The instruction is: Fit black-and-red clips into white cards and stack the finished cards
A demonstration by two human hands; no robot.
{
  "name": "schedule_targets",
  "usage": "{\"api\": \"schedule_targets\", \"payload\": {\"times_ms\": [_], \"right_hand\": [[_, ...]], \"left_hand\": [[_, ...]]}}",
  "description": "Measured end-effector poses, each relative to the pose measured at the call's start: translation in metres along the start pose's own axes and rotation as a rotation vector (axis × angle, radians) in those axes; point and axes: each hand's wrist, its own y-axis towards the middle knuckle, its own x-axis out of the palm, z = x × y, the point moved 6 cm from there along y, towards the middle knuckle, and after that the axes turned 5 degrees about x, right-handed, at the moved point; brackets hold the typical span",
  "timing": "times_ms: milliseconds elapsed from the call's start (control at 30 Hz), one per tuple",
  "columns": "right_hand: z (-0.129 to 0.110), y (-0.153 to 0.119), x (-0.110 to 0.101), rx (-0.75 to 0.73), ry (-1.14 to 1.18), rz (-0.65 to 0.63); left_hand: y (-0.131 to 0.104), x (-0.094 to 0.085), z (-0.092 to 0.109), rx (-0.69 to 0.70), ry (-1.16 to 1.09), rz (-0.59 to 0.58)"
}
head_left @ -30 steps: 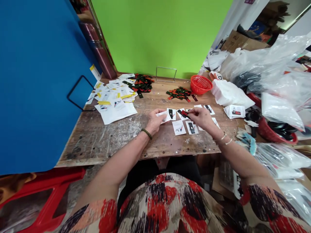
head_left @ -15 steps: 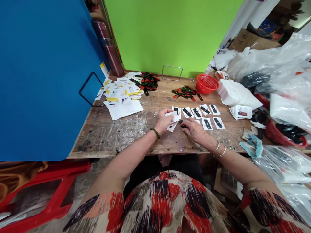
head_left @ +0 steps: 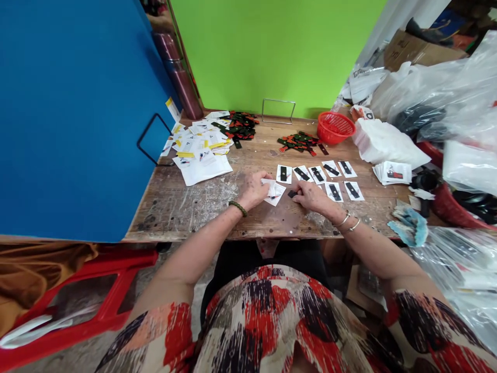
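My left hand (head_left: 254, 189) is closed on small white printed cards, their edges showing at its fingertips. Just beside those fingertips lies a white card (head_left: 276, 197) with a small printed picture and no strip on it. Between the thumb and fingers of my right hand (head_left: 311, 198) are small black strips (head_left: 292, 194), held just right of that card; how many is hidden. Behind both hands, several white cards each carry a black strip (head_left: 283, 173), set out in two rough rows. Part of the nearer row is covered by my right hand.
Loose printed cards (head_left: 202, 139) lie heaped at the back left, beside a pile of black and orange strips (head_left: 243, 126). A smaller strip pile (head_left: 297, 141) sits near a red basket (head_left: 336, 128). Stacked cards (head_left: 393, 173) and plastic bags (head_left: 450, 67) crowd the right side.
My left hand has drawn back a little to the left, uncovering more of the card beside it and the strip card behind. My right hand keeps its hold on the black strips. The view has shifted slightly.
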Motion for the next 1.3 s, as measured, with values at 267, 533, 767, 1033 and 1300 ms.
{"api": "schedule_targets", "payload": {"times_ms": [267,533,767,1033,1300], "right_hand": [[-0.002,-0.013,0.000,0.144,0.567,-0.038],[-0.028,-0.011,0.023,0.141,0.667,0.058],[-0.040,-0.014,0.007,-0.057,0.255,0.304],[-0.020,-0.008,-0.007,-0.030,0.843,-0.005],[0.021,0.001,-0.030,-0.055,0.170,0.070]], "left_hand": [[-0.019,0.010,0.003,-0.095,-0.024,-0.041],[-0.026,0.014,-0.016,-0.249,-0.343,0.084],[-0.027,-0.002,-0.016,-0.189,-0.512,0.163],[-0.028,0.026,0.019,-0.186,-0.584,-0.078],[-0.012,0.046,0.061,0.481,0.114,-0.316]]}}
